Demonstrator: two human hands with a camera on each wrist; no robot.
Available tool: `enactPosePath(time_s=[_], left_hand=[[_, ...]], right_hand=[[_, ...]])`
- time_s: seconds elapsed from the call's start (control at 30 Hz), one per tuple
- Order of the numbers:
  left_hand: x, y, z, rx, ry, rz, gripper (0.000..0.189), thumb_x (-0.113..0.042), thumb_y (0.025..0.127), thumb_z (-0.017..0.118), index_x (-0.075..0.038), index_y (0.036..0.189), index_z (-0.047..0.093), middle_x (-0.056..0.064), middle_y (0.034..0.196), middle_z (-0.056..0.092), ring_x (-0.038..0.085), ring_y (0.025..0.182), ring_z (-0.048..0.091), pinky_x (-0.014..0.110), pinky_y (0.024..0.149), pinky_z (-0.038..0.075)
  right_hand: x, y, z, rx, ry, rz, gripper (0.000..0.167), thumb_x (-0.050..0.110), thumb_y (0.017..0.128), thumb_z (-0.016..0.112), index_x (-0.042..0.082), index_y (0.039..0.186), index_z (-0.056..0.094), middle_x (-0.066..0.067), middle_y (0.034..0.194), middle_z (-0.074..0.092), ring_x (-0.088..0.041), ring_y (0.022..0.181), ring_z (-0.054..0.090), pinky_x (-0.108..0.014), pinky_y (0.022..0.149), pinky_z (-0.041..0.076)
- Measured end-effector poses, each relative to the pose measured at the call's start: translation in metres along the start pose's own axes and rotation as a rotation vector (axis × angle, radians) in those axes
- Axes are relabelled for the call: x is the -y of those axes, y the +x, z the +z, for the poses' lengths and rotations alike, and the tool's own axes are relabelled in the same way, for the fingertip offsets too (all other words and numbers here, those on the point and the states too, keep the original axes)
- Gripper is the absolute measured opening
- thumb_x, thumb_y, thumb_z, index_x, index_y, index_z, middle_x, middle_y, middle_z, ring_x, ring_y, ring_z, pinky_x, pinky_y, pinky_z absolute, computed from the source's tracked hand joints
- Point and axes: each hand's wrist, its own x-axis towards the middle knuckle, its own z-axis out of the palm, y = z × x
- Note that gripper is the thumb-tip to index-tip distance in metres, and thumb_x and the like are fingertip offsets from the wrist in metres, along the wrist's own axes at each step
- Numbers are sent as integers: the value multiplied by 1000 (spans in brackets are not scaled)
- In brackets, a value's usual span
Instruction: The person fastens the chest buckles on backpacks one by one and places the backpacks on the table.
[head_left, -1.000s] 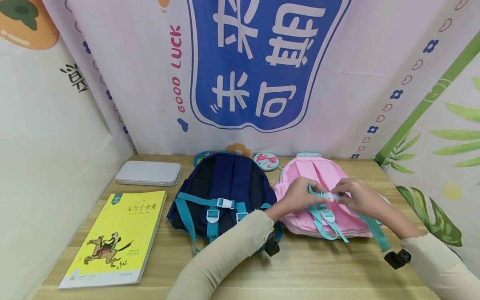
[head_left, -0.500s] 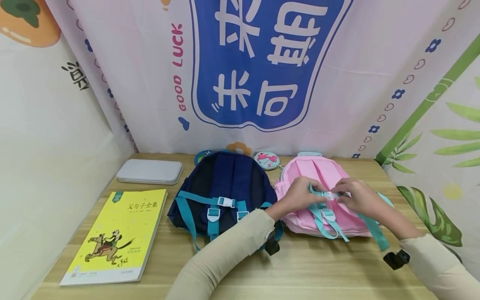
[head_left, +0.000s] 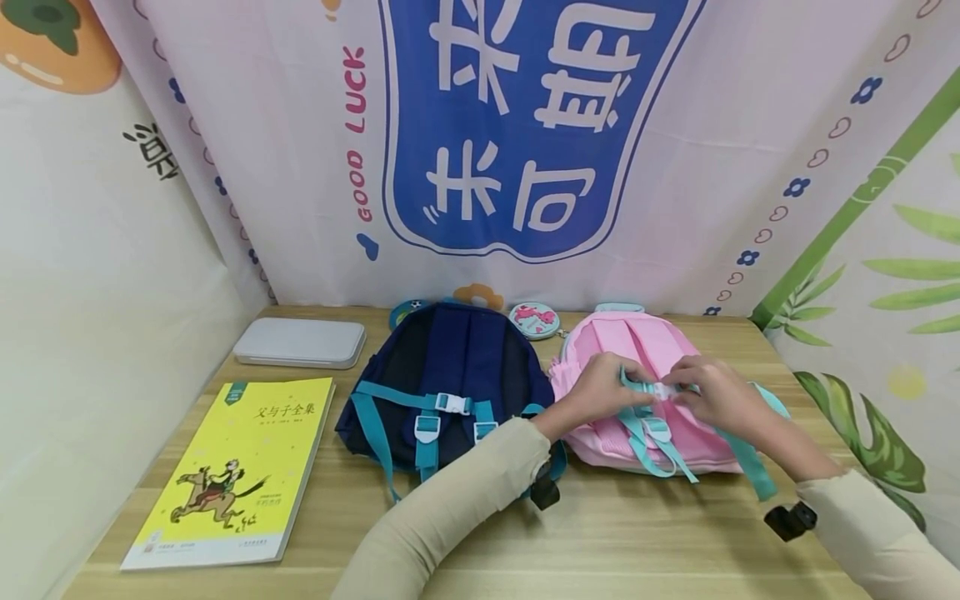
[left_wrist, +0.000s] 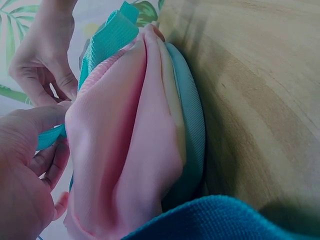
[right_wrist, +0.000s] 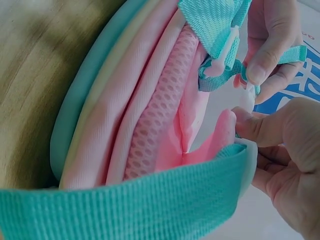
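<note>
A pink backpack point(head_left: 652, 333) lies with its straps facing up at the right of the table. Over it, my left hand point(head_left: 603, 387) pinches the left side of a white plastic buckle point(head_left: 662, 391) on the turquoise chest strap point(head_left: 636, 385). My right hand point(head_left: 716, 396) grips the buckle's right side, close against the left fingertips. In the right wrist view the buckle point(right_wrist: 246, 97) sits between both hands, partly hidden by fingers, so I cannot tell whether its halves are locked together. Turquoise shoulder straps point(head_left: 746, 462) hang loosely around the bag.
Left of the pink bag lies a dark blue backpack point(head_left: 465, 350), its white buckle point(head_left: 453, 404) joined; my left forearm crosses in front of it. A yellow book point(head_left: 240, 467) and a grey case point(head_left: 300, 342) lie further left. A round pink-and-blue tag point(head_left: 534, 321) rests behind, near the curtain.
</note>
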Motion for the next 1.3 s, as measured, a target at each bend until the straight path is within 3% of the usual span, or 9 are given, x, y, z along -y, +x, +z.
enactPosePath(time_s=[0.37,0.6,0.77,1.3], left_hand=[[0,-2,0,-40,18,16,20,-19,87,83,-7,102,81,2,100,80,-4,85,64,6,73,46],[0,-1,2,-72,57,29,20,-23,86,84,-9,99,81,-1,95,80,-7,76,59,5,67,42],[0,-2,1,-82,51,18,20,-24,85,84,-9,98,81,-1,93,80,-5,76,61,6,66,44],[6,4,0,-34,0,21,20,-22,84,85,-9,98,81,-1,93,80,-8,79,60,6,71,45]], right_hand=[[3,1,-3,8,88,100,22,-9,80,78,-2,101,77,-19,100,76,-31,88,71,-41,72,60],[4,1,-6,11,51,60,21,-8,79,79,-3,99,77,-17,95,75,-24,81,69,-33,66,57],[5,1,-7,7,32,40,20,-8,80,78,-4,99,77,-16,93,75,-23,80,68,-36,66,57],[1,1,-4,-6,31,-18,21,-7,79,79,-2,100,78,-12,92,73,-24,81,67,-40,68,58]])
